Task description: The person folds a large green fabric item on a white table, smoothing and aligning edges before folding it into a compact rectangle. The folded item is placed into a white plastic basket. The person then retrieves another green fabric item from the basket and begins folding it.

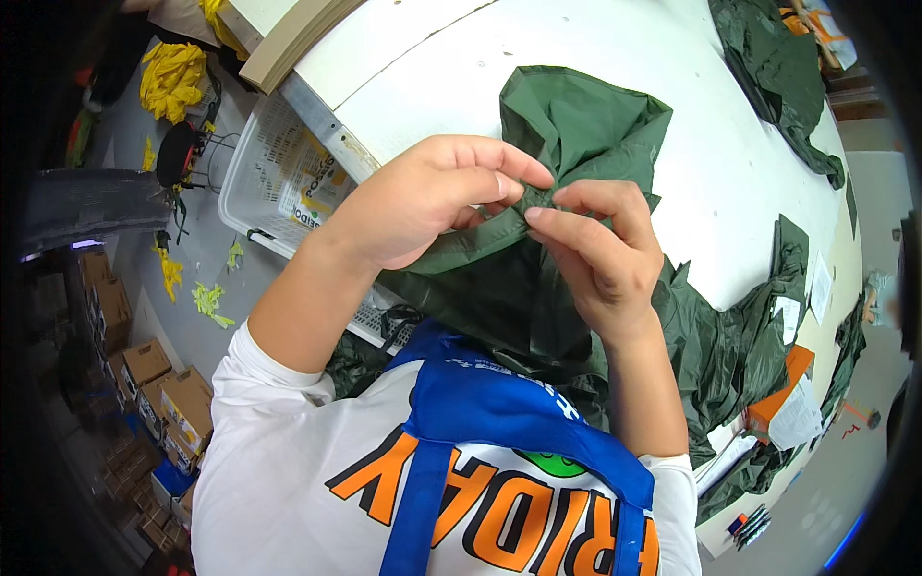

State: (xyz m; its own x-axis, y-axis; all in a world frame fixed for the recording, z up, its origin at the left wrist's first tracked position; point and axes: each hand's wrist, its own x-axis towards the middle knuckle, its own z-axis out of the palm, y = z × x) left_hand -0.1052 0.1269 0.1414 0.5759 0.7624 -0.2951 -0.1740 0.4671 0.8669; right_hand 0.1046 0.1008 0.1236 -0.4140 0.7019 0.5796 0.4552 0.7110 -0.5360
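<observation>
A dark green piece of waterproof-looking fabric (595, 120) lies partly on the white table (432, 86) and hangs over its near edge toward my lap. My left hand (437, 197) pinches the fabric's folded hem from the left, with thumb and forefinger together. Close beside it, my right hand (610, 245) pinches the same hem between thumb and fingertips. Both sets of fingertips almost meet at one gathered spot. Whether something small sits between them I cannot make out.
A white plastic basket (252, 182) stands at the table's left edge. More green fabric (720, 336) is heaped on the right, near an orange box (783, 384) and papers. Further green pieces (778, 82) lie at the far right. Cardboard boxes (182, 408) and a yellow bundle (173, 82) are at left.
</observation>
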